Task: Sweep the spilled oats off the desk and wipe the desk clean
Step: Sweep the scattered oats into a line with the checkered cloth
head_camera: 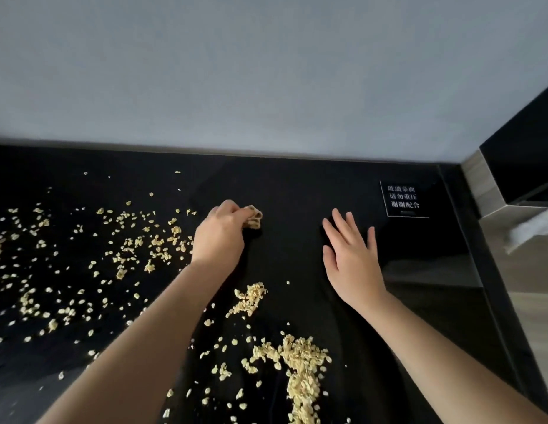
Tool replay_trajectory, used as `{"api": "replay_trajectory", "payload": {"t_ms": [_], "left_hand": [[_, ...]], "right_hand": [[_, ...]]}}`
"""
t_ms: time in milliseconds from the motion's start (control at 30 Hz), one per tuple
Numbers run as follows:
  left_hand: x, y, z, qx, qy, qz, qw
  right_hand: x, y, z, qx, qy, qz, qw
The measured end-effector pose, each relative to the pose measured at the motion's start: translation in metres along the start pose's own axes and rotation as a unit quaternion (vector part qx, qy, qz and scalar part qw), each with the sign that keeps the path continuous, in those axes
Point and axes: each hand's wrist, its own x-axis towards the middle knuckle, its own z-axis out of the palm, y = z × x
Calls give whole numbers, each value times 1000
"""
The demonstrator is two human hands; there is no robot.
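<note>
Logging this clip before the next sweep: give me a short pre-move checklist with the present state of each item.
1. Left hand holds gathered oats at its fingertips: ok.
2. Right hand open, flat above the desk, free to help: ok.
3. Desk free of oats: not ok; scattered flakes left, a big pile near the front.
4. Cloth ready for wiping: cannot tell; only something blurred and white shows at the right edge.
5. Sign clear of oats: ok.
</note>
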Motion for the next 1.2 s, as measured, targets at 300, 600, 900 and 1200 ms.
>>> {"api": "replay_trajectory", "payload": {"t_ms": [300,600,900,1200], "left_hand": [[-104,39,10,-38,-134,245,959],[-110,57,-14,-58,-85,125,987],[-107,75,20,47,-30,96,994],[-142,108,-18,-431,51,-270,859]], "right_hand": [[-74,9,-5,3,-8,-42,999],[-114,29,-13,-7,-26,-57,998],[-115,33,-12,30,-20,-61,997],[-125,7,-56,419,-62,73,903]]}}
